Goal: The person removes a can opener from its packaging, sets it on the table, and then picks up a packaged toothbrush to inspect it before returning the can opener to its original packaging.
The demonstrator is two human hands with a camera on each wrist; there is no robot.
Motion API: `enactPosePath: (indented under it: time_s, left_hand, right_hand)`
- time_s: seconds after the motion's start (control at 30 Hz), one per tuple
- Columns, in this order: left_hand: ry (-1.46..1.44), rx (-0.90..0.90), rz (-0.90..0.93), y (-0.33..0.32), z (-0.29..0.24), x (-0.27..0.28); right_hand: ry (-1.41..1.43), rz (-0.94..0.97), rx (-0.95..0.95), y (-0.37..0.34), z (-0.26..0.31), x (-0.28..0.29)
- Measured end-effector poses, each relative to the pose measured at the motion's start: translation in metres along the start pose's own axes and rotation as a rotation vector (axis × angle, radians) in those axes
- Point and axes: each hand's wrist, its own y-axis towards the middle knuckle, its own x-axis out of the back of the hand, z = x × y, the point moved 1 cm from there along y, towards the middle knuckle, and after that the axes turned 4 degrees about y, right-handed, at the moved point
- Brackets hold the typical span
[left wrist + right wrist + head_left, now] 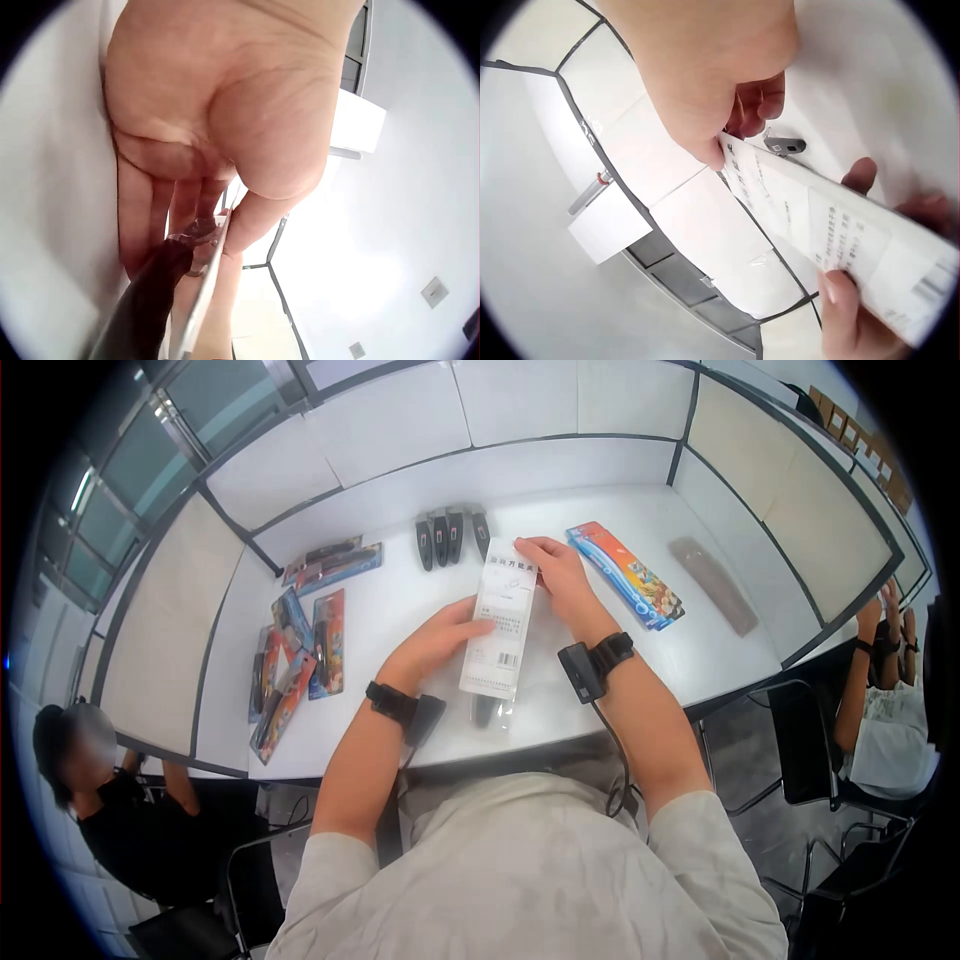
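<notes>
A white printed card [497, 630] in a clear plastic sleeve lies between both hands, above the table in front of me. Behind the card shows a dark, long handle-like item [146, 300], whose kind I cannot tell. My left hand [435, 643] pinches the card's left side, thumb on the printed face and fingers behind. At the upper end my right hand [560, 575] pinches the card's corner between thumb and curled fingers, as the right wrist view shows from close by. Small print and a barcode cover the card's face.
Several black-handled items [440, 540] stand in a row at the back of the white table [400, 705]. Colourful packs [327, 645] lie at left. Blue packs [625, 575] and a brownish pack [712, 585] lie at right. Partition walls [520, 470] surround the table; people sit either side.
</notes>
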Motion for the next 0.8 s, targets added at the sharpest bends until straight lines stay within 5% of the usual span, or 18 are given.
enactPosePath:
  time_s: [0.1,0.23,0.43,0.8]
  left_hand:
    - [0.019,0.04,-0.013,0.0,-0.003,0.001]
    - [0.0,0.032,-0.059,0.0,-0.003,0.0]
    - [-0.029,-0.037,-0.017,0.002,0.001,0.0]
    - [-0.035,-0.036,-0.048,0.002,0.0,-0.001]
  right_hand:
    - [0.013,0.03,-0.164,-0.004,0.008,-0.001]
    - [-0.106,0.12,-0.087,-0.014,0.014,-0.008]
    - [-0.079,-0.024,-0.014,-0.006,0.01,-0.005]
    - [-0.177,0.069,-0.141,-0.012,0.014,-0.005]
